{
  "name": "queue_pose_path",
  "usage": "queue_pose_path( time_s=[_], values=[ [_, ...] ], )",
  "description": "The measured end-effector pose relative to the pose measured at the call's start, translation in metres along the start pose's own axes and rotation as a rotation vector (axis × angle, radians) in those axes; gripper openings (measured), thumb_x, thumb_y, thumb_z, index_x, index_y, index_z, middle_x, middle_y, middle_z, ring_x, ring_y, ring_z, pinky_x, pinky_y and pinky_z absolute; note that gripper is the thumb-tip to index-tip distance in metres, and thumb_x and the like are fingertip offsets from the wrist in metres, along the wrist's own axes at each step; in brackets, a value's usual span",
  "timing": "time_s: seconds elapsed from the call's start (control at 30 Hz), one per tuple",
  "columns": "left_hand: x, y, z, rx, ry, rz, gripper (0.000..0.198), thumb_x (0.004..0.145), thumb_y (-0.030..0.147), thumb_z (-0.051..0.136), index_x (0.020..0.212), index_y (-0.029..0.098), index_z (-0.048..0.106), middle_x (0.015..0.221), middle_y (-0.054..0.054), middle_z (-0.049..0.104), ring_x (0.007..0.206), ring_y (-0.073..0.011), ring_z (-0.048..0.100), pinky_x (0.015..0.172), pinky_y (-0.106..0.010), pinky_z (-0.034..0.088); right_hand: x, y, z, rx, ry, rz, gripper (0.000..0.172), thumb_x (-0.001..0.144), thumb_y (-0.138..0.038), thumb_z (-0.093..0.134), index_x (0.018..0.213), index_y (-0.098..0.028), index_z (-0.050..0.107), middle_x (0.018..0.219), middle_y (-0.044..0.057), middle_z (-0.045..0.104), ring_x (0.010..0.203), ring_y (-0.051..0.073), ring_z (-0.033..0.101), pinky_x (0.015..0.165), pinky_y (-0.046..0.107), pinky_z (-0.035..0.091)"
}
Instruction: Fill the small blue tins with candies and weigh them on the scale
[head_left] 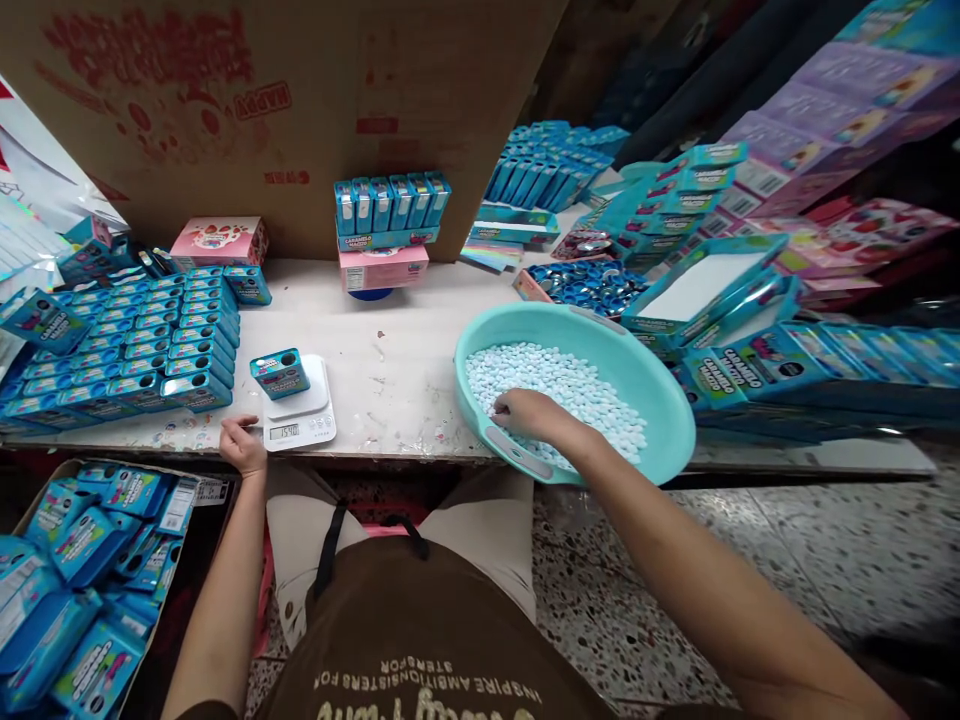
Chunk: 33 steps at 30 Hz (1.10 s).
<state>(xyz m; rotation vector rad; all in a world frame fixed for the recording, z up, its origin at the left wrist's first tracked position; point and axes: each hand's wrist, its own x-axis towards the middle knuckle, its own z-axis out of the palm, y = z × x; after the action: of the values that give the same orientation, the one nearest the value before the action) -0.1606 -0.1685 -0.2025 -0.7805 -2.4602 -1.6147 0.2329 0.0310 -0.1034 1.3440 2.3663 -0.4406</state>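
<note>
Head view: we see pale candies (559,372) in the basin (666,392), right of centre; probably light, hard, slippery, so cup from below. Right hand (525,413): fingers curled among them, hold unclear. Left hand (244,445): half-curled beside scale (304,428), contents unclear.

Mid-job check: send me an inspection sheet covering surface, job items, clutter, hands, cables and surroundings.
Surface: white tabletop, marked with dark specks.
Job's things: teal basin holding pale pellets; blue box on white scale, display lit, decimal point unclear.
Clutter: rows of blue boxes, with a pink box behind.
Left hand: beside the scale, fingers curled.
Right hand: in the basin, fingers among the pellets.
Cables: nothing seen.
Surroundings: printed cardboard behind; speckled floor below.
</note>
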Motion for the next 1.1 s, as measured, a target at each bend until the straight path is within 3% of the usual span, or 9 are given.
queue_pose_path(
  time_s=[0.13,0.27,0.37,0.5,0.67,0.8,0.9,1.0,1.1],
  values=[
    [0.003,0.017,-0.005,-0.088,0.059,-0.023,0.051,0.093,0.047,0.023,0.078,0.014,0.06,0.075,-0.008,0.063,0.07,-0.0163,0.06,0.069,-0.03,0.048,0.0,0.01,0.003,0.074,0.026,-0.06,0.025,0.081,-0.021,0.048,0.077,-0.016,0.072,0.084,0.01,0.071,0.073,0.019,0.063,0.058,0.025,0.035],
    [0.016,0.049,-0.022,0.051,0.072,0.343,0.035,0.088,0.044,0.044,0.094,0.014,0.061,0.092,-0.011,0.063,0.09,-0.0203,0.057,0.086,-0.036,0.045,-0.007,0.016,0.009,0.154,0.098,-0.055,0.031,0.084,-0.025,0.044,0.093,-0.017,0.073,0.1,0.011,0.071,0.088,0.023,0.065,0.066,0.028,0.042],
    [0.026,0.075,-0.027,0.21,0.026,0.563,0.036,0.088,0.042,0.047,0.103,0.014,0.063,0.102,-0.014,0.06,0.103,-0.0244,0.052,0.098,-0.042,0.036,-0.019,0.013,0.009,0.18,0.155,-0.002,0.036,0.088,-0.03,0.042,0.107,-0.017,0.069,0.114,0.011,0.067,0.099,0.026,0.063,0.073,0.031,0.045],
    [0.031,0.096,-0.021,0.362,-0.064,0.65,0.042,0.089,0.043,0.044,0.115,0.014,0.062,0.12,-0.017,0.052,0.119,-0.0297,0.041,0.104,-0.046,0.028,-0.035,0.008,0.009,0.221,0.243,0.007,0.037,0.089,-0.036,0.041,0.109,-0.019,0.067,0.116,0.01,0.066,0.1,0.025,0.063,0.075,0.032,0.046],
    [0.026,0.105,-0.013,0.385,-0.128,0.682,0.044,0.092,0.043,0.036,0.117,0.017,0.062,0.126,-0.016,0.048,0.125,-0.031,0.035,0.107,-0.048,0.025,-0.045,0.014,0.013,0.275,0.363,-0.011,0.035,0.088,-0.036,0.04,0.102,-0.019,0.068,0.112,0.009,0.068,0.097,0.025,0.064,0.073,0.033,0.048],
    [0.031,0.111,-0.012,0.381,-0.241,0.732,0.046,0.091,0.047,0.037,0.12,0.018,0.059,0.127,-0.015,0.049,0.125,-0.0308,0.036,0.107,-0.047,0.026,-0.05,0.019,0.014,0.304,0.412,-0.01,0.034,0.088,-0.037,0.04,0.101,-0.02,0.067,0.11,0.009,0.068,0.096,0.025,0.064,0.073,0.033,0.048],
    [0.049,0.114,-0.014,0.407,-0.319,0.782,0.056,0.086,0.052,0.048,0.129,0.016,0.05,0.128,-0.017,0.05,0.123,-0.0306,0.041,0.105,-0.046,0.03,-0.053,0.021,0.016,0.324,0.458,-0.05,0.034,0.088,-0.038,0.04,0.098,-0.02,0.067,0.107,0.009,0.069,0.094,0.024,0.064,0.074,0.033,0.049],
    [0.071,0.12,-0.018,0.546,-0.513,0.868,0.06,0.082,0.051,0.056,0.129,0.015,0.048,0.123,-0.016,0.056,0.117,-0.03,0.047,0.1,-0.044,0.035,-0.053,0.021,0.022,0.346,0.529,-0.105,0.034,0.088,-0.041,0.039,0.095,-0.022,0.067,0.101,0.008,0.07,0.091,0.023,0.066,0.073,0.033,0.05],
    [0.092,0.133,-0.02,0.715,-0.737,0.949,0.043,0.083,0.043,0.056,0.118,0.018,0.056,0.108,-0.011,0.065,0.106,-0.0275,0.053,0.094,-0.042,0.038,-0.051,0.02,0.03,0.38,0.602,-0.116,0.038,0.088,-0.045,0.038,0.092,-0.021,0.068,0.099,0.008,0.07,0.091,0.024,0.066,0.073,0.034,0.052]
  ],
)
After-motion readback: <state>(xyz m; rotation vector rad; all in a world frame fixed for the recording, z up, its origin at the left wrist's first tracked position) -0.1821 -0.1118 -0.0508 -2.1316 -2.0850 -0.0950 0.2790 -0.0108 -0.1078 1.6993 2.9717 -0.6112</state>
